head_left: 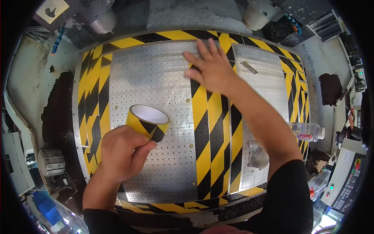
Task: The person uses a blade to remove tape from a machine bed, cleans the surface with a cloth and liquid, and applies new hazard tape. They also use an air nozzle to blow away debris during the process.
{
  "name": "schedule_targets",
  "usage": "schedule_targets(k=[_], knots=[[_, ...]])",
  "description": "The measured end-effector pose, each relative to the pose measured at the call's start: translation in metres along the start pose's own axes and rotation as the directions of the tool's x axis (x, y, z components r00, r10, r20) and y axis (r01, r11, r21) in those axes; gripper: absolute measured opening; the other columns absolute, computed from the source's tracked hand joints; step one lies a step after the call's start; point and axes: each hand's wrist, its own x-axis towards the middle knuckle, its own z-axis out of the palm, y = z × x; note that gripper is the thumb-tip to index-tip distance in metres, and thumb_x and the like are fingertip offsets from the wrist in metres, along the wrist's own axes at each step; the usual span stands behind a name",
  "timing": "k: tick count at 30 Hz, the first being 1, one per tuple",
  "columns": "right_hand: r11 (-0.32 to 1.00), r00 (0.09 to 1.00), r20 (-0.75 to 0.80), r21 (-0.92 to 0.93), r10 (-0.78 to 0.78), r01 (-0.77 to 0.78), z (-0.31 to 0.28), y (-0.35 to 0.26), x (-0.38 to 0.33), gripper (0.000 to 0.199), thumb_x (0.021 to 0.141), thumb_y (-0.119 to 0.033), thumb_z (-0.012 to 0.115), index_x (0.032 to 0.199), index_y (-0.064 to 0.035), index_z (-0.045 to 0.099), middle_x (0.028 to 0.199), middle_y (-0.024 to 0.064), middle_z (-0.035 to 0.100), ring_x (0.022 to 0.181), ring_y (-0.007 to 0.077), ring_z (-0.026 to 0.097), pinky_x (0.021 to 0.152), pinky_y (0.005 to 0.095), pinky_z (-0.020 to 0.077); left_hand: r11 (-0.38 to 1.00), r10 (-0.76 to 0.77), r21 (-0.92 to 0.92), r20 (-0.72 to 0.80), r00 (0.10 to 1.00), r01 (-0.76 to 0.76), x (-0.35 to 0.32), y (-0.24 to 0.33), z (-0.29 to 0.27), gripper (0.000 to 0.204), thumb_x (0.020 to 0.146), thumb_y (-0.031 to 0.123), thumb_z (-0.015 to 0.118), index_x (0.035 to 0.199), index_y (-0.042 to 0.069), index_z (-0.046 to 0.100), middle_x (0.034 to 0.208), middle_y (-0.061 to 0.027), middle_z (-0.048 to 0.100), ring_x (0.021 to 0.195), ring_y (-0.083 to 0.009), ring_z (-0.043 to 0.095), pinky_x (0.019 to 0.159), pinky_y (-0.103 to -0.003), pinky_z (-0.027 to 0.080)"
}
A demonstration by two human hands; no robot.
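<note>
My left hand (124, 153) grips a roll of yellow and black striped tape (133, 121), its white core facing up. The roll is over the left half of a perforated metal plate (156, 82). Farther off, my right hand (212, 68) lies with spread fingers at the upper end of the striped tape bands (212, 128) that run down the plate's middle. Its fingertips reach toward the far tape border; whether the palm presses on the surface I cannot tell. To the right of this hand is a small flat metal strip (248, 67), perhaps a blade.
A clear plastic bottle (307, 132) lies on its side at the right, partly behind my right forearm. A grey crumpled cloth (258, 155) rests near it. Machine heads (259, 17) hang at the back. A control panel (344, 183) with buttons stands at the lower right.
</note>
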Motion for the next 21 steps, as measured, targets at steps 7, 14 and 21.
schedule_targets(k=[7,14,21], knots=[[0.984,0.982,-0.074,-0.038,0.172,-0.175,0.012,0.024,0.038,0.066,0.096,-0.068,0.035,0.148,-0.0272,0.046,0.16,0.0162,0.028,0.148,0.0442,0.019,0.118,0.0565,0.0182,0.995,-0.077,-0.069,-0.031,0.997,0.075,-0.008,-0.006,-0.009,0.028,0.077,0.002,0.08,0.089,0.006,0.055,0.066,-0.0065,0.062,0.051,-0.0199,0.057,0.047,-0.028,0.043],[0.833,0.93,-0.101,0.418,-0.354,0.363,-0.035,-0.04,-0.055,0.035,0.09,-0.041,0.067,0.085,-0.0064,0.07,0.136,0.0181,0.055,0.129,0.041,0.049,0.11,0.0533,0.0355,0.993,-0.1,-0.065,-0.005,0.995,0.099,-0.014,-0.004,-0.015,0.029,0.076,0.004,0.081,0.089,0.006,0.055,0.062,-0.0045,0.06,0.049,-0.0187,0.056,0.046,-0.028,0.042],[0.412,0.957,-0.225,0.866,-0.18,0.282,-0.047,-0.126,-0.082,0.035,0.083,-0.032,0.078,0.096,-0.0048,0.06,0.11,0.0151,0.069,0.111,0.0349,0.064,0.104,0.0468,0.0447,0.998,-0.031,-0.053,-0.007,0.999,0.031,-0.013,0.004,-0.018,0.031,0.072,0.005,0.082,0.089,0.008,0.056,0.063,-0.0047,0.058,0.049,-0.0212,0.055,0.045,-0.031,0.041]])
